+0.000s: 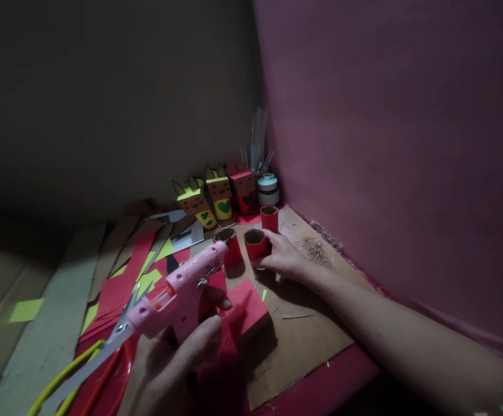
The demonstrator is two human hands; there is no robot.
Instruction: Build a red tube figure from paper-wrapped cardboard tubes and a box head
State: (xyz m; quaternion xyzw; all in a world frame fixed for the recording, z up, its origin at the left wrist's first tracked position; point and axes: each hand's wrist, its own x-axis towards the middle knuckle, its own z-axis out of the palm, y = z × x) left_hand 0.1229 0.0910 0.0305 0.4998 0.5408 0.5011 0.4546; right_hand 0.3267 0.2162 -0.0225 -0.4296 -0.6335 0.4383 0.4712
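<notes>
My left hand (177, 358) is wrapped round the handle of a pink glue gun (177, 294), with a clear glue stick (87, 367) jutting from its rear. The nozzle points up and right, in front of a red tube (233, 254). Fingers of my right hand (280, 254) close on the right side of another red tube (255, 244), which stands upright on the cardboard. Just behind it stands a third red tube (269, 221). Nearer to me lies a red-topped box (247, 309).
Three box-headed paper figures (219, 196) stand at the back beside a pale blue-lidded jar (268, 188). Scissors (119, 329), yellow-handled cutters and red, yellow and brown scraps (124, 289) lie left. A pink wall (385, 144) borders the right.
</notes>
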